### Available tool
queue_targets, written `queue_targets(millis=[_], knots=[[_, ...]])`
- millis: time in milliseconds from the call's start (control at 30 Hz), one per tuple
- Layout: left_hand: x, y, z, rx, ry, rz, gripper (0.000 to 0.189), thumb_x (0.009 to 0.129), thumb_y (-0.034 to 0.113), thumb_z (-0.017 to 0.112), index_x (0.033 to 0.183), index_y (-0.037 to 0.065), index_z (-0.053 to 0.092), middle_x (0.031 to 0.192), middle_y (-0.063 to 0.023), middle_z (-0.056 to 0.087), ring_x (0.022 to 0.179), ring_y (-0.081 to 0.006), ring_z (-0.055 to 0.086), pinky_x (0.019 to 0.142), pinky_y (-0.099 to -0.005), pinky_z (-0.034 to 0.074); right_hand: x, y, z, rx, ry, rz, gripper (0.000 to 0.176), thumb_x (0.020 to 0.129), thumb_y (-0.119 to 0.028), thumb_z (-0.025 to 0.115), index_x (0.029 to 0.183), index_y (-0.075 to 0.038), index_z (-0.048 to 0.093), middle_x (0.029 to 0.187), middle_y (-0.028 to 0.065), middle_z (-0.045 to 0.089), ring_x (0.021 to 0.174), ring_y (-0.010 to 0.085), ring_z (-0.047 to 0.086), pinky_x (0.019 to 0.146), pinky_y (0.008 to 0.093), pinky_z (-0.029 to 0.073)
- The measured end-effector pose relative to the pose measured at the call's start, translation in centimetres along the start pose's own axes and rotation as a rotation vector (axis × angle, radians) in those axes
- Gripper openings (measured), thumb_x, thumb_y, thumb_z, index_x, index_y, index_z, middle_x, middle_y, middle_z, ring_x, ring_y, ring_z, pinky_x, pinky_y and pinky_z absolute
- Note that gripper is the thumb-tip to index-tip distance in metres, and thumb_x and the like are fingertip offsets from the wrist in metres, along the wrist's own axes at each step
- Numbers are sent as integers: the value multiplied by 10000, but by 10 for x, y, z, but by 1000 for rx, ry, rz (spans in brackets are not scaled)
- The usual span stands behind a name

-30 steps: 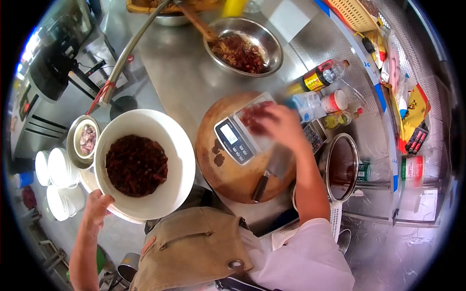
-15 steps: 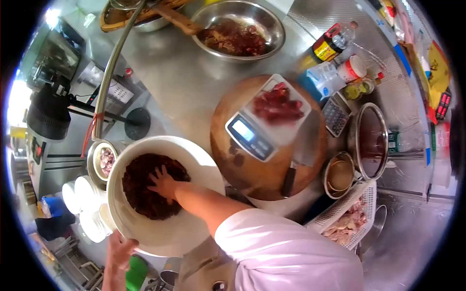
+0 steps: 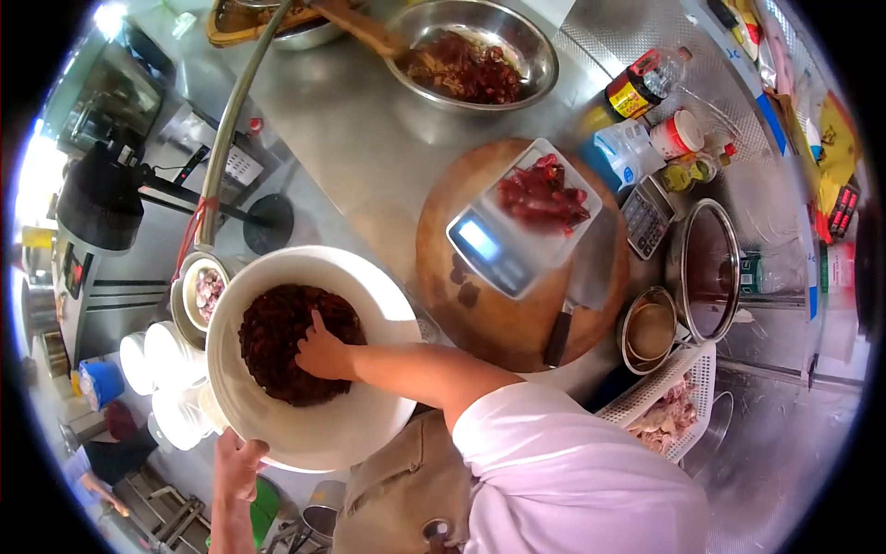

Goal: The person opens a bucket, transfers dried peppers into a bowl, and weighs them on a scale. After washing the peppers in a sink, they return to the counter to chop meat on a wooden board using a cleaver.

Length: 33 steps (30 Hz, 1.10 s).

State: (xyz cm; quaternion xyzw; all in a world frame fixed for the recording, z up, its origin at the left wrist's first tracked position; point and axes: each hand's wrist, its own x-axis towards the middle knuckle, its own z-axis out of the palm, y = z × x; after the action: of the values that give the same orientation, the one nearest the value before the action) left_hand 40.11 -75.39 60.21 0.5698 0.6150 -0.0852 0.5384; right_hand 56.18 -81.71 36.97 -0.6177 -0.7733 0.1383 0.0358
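Note:
A large white bucket [image 3: 378, 425] stands in front of me, with a layer of dark red, meat-like pieces [image 3: 277, 369] at its bottom. My right hand [image 3: 325, 351] is inside it, down at those pieces. Its index finger points out while the other fingers curl under; what lies beneath them is hidden. Gripping the bucket's near left rim is my left hand [image 3: 240, 462], its thumb over the edge. To the right, a digital scale [image 3: 498, 254] rests on a round wooden chopping board [image 3: 443, 305], with red strip-like pieces [image 3: 544, 194] in a clear tray on it.
A cleaver [image 3: 559, 337] lies on the board. Behind is a steel bowl [image 3: 544, 78] with dark red pieces and a wooden-handled tool. Bottles [image 3: 637, 90], a calculator [image 3: 648, 217] and a white basket [image 3: 697, 415] stand right. At far left, a person's arm [image 3: 103, 489] shows.
Inside the bucket, my right hand has gone from spread fingers to curled ones with the index finger out. My left hand stays on the rim. The view has shifted slightly.

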Motion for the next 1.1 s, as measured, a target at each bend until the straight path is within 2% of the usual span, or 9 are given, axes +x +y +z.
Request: queue_targets(millis=[167, 267, 433, 533, 600, 667, 733, 833, 1100], knots=[[5, 6, 1, 64, -18, 6, 380, 680, 60, 540, 1048, -36, 566, 919, -99, 615, 794, -198, 600, 651, -308, 496, -3, 7, -10, 54, 4, -55, 199, 836, -185, 538, 986, -84, 621, 1023, 141, 599, 930, 362, 577, 869, 571, 409], [2, 13, 6, 104, -2, 3, 387, 682, 56, 537, 1055, -41, 565, 925, -108, 617, 805, -212, 609, 672, -314, 509, 1, 6, -7, 575, 19, 147, 180, 831, -159, 565, 970, -54, 613, 913, 146, 625, 838, 318, 610, 786, 491, 472], [3, 18, 10, 77, -29, 46, 390, 692, 53, 534, 1066, -53, 561, 933, -124, 620, 814, -234, 623, 700, -342, 528, -82, 28, -106, 1293, 499, 312, 150, 870, -142, 584, 922, -2, 592, 682, 110, 613, 583, 166, 622, 529, 315, 497], [9, 4, 9, -7, -50, 51, 390, 691, 54, 533, 1066, -47, 566, 925, -118, 620, 780, -232, 627, 685, -349, 537, -169, 70, -159, 1488, 741, 412, 154, 887, -123, 575, 977, 1, 588, 752, 54, 621, 593, 91, 594, 483, 246, 470], [4, 13, 10, 14, -13, -22, 395, 683, 55, 535, 1064, -41, 571, 919, -111, 620, 768, -228, 627, 680, -342, 540, -235, 102, -209, 1055, 945, 651, 132, 874, -71, 573, 985, -1, 588, 894, 82, 622, 672, 104, 611, 561, 241, 509], [4, 11, 11, 14, -27, 10, 405, 666, 56, 532, 1059, -34, 574, 915, -107, 621, 769, -218, 627, 682, -335, 541, -278, 131, -228, 1156, 1114, 833, 168, 848, -141, 628, 960, -16, 610, 826, 54, 622, 632, 118, 594, 532, 241, 484], [5, 10, 13, 3, -47, 30, 408, 660, 55, 528, 1056, -34, 574, 918, -108, 621, 770, -214, 627, 681, -337, 541, -316, 185, -187, 568, 1134, 890, 178, 821, -157, 654, 931, -21, 620, 871, 82, 613, 744, 200, 614, 633, 302, 498], [5, 9, 17, -11, -35, 42, 412, 656, 54, 522, 1055, -36, 573, 915, -106, 621, 770, -208, 627, 671, -336, 541, -321, 197, -173, 344, 961, 873, 219, 775, -188, 693, 907, -26, 630, 956, 119, 595, 909, 289, 586, 780, 364, 472], [7, -2, 15, 36, -21, 54, 406, 678, 72, 528, 1069, -30, 571, 923, -100, 622, 762, -197, 626, 632, -317, 529, -333, 197, -177, 369, 813, 811, 309, 795, -327, 672, 925, -47, 679, 1192, 165, 554, 1062, 319, 537, 899, 386, 425]])
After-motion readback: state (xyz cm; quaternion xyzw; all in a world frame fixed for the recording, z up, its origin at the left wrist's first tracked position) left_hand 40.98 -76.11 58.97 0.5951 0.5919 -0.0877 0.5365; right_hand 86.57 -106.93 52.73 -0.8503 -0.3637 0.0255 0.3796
